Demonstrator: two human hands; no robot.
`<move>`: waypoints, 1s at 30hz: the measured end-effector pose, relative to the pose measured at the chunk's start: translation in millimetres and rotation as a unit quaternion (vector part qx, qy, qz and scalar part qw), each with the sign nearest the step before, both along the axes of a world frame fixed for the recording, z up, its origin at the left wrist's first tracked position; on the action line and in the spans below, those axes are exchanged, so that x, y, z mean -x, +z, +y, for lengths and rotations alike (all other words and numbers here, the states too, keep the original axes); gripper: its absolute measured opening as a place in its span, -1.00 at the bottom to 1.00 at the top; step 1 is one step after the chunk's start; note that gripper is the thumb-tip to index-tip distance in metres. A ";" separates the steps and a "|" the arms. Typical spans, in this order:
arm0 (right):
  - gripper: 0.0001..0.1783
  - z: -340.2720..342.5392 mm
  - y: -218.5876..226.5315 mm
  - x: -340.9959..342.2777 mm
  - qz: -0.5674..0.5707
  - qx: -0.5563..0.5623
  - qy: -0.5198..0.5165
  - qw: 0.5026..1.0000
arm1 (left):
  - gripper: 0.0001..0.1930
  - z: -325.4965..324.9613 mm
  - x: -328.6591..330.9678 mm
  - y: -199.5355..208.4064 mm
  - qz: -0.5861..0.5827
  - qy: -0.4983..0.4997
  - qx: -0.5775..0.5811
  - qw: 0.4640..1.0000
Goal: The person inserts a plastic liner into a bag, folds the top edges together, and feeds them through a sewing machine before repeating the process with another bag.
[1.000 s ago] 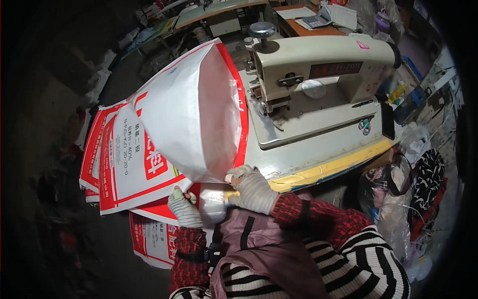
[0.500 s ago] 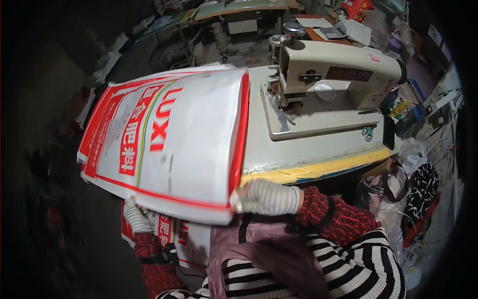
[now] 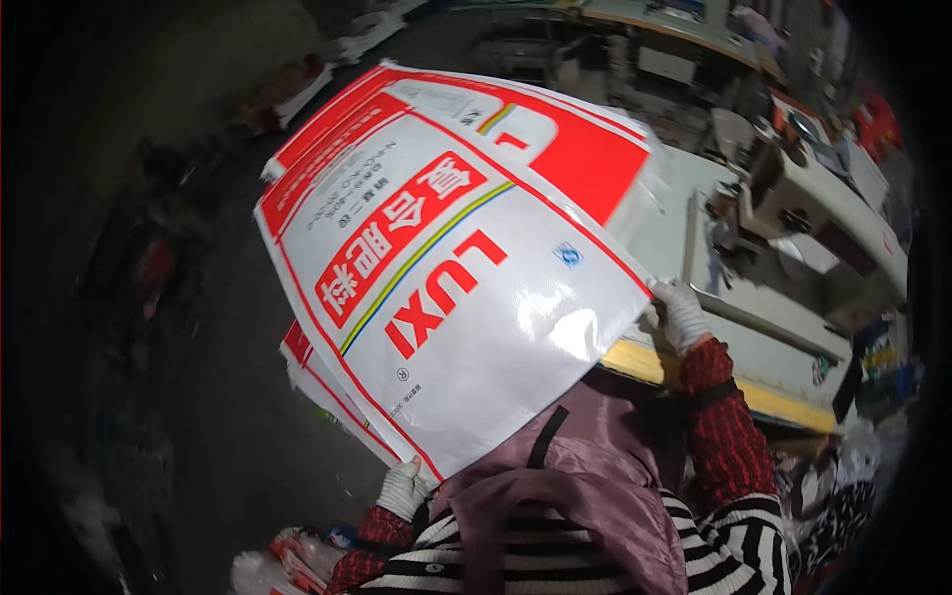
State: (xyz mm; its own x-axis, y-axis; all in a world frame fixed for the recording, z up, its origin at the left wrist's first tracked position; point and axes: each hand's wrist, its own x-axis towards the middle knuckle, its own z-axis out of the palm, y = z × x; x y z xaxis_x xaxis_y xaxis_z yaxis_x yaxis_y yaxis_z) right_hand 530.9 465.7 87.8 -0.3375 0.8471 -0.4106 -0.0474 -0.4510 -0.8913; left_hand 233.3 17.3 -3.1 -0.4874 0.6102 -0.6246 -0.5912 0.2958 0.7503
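Note:
A large white and red woven sack [image 3: 526, 317], flat and glossy, stretches between my gloved hands. Closed on its near left corner is my left hand [image 3: 401, 490], low in front of me. My right hand [image 3: 682, 313] pinches the right corner, beside the yellow-edged sewing table [image 3: 729, 382]; its fingertips are partly hidden. Beyond the held sack, more red and white sacks [image 3: 590, 164] lie on the table's left part. Another sack [image 3: 322, 382] shows below its left edge.
A beige industrial sewing machine [image 3: 828, 213] stands on the table at the right. Green-handled scissors [image 3: 820, 370] lie near its front edge. Plastic bags [image 3: 288, 565] sit at the lower left, and another table [image 3: 684, 25] stands at the back.
My view has swung left, so the sewing machine appears farther right. The held sack now spreads wide and flat toward me, showing more sacks beyond it. Both hands keep hold of corners.

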 end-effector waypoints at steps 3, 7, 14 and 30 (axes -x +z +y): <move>-0.85 -17.6 -10.4 11.2 -0.043 -0.284 0.273 0.918 | -0.79 -50.8 28.3 -36.1 0.212 0.170 0.168 0.948; -0.82 -118.8 15.4 88.4 -0.101 0.018 0.308 0.946 | -0.76 -160.7 30.2 -69.6 0.418 -0.014 0.447 0.791; -0.70 -161.7 -63.4 164.5 -0.165 -0.065 0.412 0.894 | -0.52 -232.0 29.8 -161.6 0.236 -0.480 0.650 0.540; -0.71 -125.7 -119.4 167.2 -0.053 -0.315 0.284 0.904 | -0.59 -139.1 73.6 -157.7 0.386 -0.127 0.508 0.760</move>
State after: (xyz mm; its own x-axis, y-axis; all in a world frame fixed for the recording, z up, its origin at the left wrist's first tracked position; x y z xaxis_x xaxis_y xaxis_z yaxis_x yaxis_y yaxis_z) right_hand 363.7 340.1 -31.5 -0.7790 0.6259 0.0380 0.1327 0.2237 -0.9656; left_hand 159.7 -121.8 -160.8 -0.8948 0.1394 -0.4242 0.0808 0.9849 0.1534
